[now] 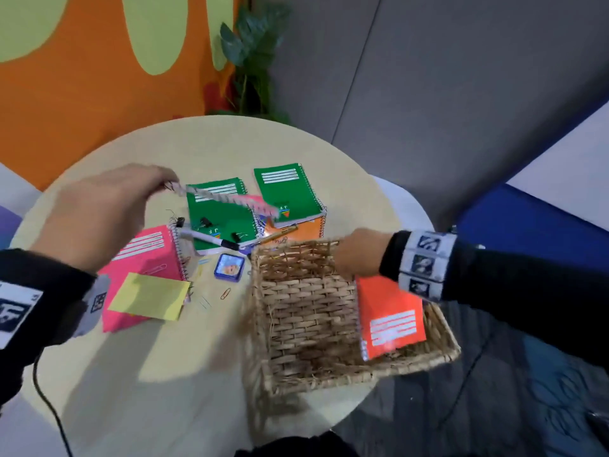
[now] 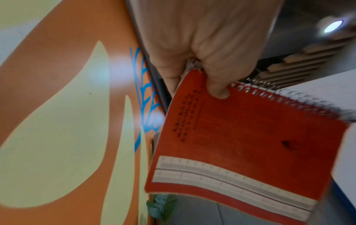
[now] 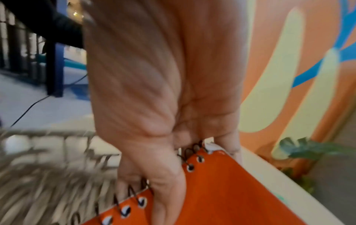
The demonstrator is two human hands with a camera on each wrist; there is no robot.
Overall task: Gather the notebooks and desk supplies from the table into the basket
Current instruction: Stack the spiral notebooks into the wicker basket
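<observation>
My left hand (image 1: 166, 183) pinches a corner of a pink-red spiral notebook (image 1: 230, 200) and holds it edge-on in the air above the green notebooks. In the left wrist view the thumb (image 2: 217, 89) presses its red back cover (image 2: 250, 144). My right hand (image 1: 359, 253) grips an orange spiral notebook (image 1: 392, 319) by its spiral corner, inside the right side of the wicker basket (image 1: 306, 321). The right wrist view shows those fingers (image 3: 163, 190) curled round the orange notebook's (image 3: 231, 190) coil, with the blurred basket (image 3: 38, 182) to the left.
On the round beige table (image 1: 164, 374) lie two green notebooks (image 1: 224, 222) (image 1: 286, 192), an orange one (image 1: 306, 229) under them, and a pink notebook (image 1: 145, 258) with a yellow sticky pad (image 1: 150, 300). A marker (image 1: 214, 240), binder clips, paper clips and a small blue box (image 1: 229, 266) lie between them.
</observation>
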